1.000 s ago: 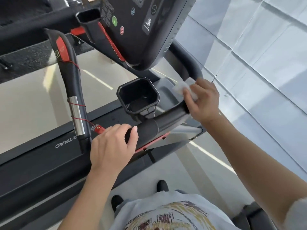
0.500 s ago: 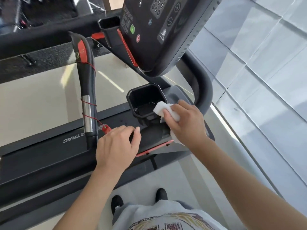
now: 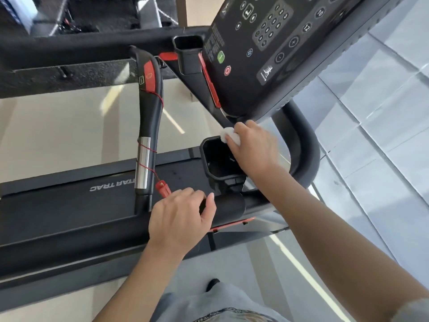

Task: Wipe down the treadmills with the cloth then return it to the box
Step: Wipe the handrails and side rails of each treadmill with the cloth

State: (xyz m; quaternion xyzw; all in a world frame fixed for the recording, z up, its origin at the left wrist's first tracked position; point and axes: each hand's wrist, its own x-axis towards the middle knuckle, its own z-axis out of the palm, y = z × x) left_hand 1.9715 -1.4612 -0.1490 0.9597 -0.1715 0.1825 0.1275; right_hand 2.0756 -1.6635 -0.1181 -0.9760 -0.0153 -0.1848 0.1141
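A black treadmill fills the view, its console (image 3: pixel 274 56) tilted at the top right. My right hand (image 3: pixel 253 147) grips a small white cloth (image 3: pixel 229 135) and presses it on the far rim of the black cup holder (image 3: pixel 216 159), just under the console's lower edge. Lower down, my left hand (image 3: pixel 181 217) rests with curled fingers on the padded black handlebar (image 3: pixel 229 208), beside the red safety clip (image 3: pixel 162 187). No box is in view.
An upright black and red grip (image 3: pixel 148 117) with a silver sensor band and red cord stands to the left. A second cup holder (image 3: pixel 188 52) sits further back. The curved black side rail (image 3: pixel 301 145) runs right of my hand. Pale floor tiles lie to the right.
My right hand carried the cloth from the handlebar's right end, over the near side of the cup holder, to its far rim under the console. The left hand stayed on the bar.
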